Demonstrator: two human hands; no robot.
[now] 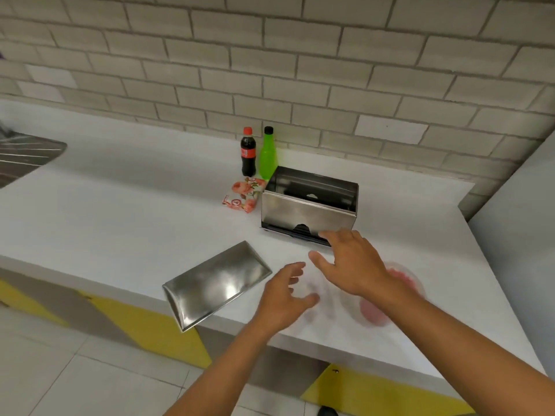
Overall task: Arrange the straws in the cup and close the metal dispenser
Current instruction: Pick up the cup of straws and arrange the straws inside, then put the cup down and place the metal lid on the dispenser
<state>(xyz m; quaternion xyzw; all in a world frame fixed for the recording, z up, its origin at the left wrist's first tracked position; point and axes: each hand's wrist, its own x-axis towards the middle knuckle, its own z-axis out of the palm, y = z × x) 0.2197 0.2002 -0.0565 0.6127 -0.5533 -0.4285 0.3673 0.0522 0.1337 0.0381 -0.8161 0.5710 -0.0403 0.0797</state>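
White counter [150, 211] w/ a brick-tile wall [300, 70] behind. Metal dispenser [309, 202] stands near the middle-back, top open, interior dark; a notch cut in its front panel at the bottom edge. Its lid [216, 283] lies flat on the counter, well left-front of the box, one corner hanging past the counter edge.

Left hand [285, 298] hovers above the counter near the front edge, fingers spread wide, holding nothing. Right hand [348, 262] reaches fwd, fingers loosely apart, fingertips just at the dispenser's lower front; nothing in its grip as far as visible.

Under/behind the right wrist: a blurred clear plastic cup [387, 298] w/ pinkish-red inside, lying or standing — can't tell which, too smeared. Straws can't be made out.

Behind the dispenser, by the wall: a cola bottle [248, 153] w/ red cap, and just beside it a green bottle [268, 154] w/ black cap, both upright. A floral napkin pack [244, 195] lies flat, just left of the dispenser. Metal drainboard [24, 157] at far left.
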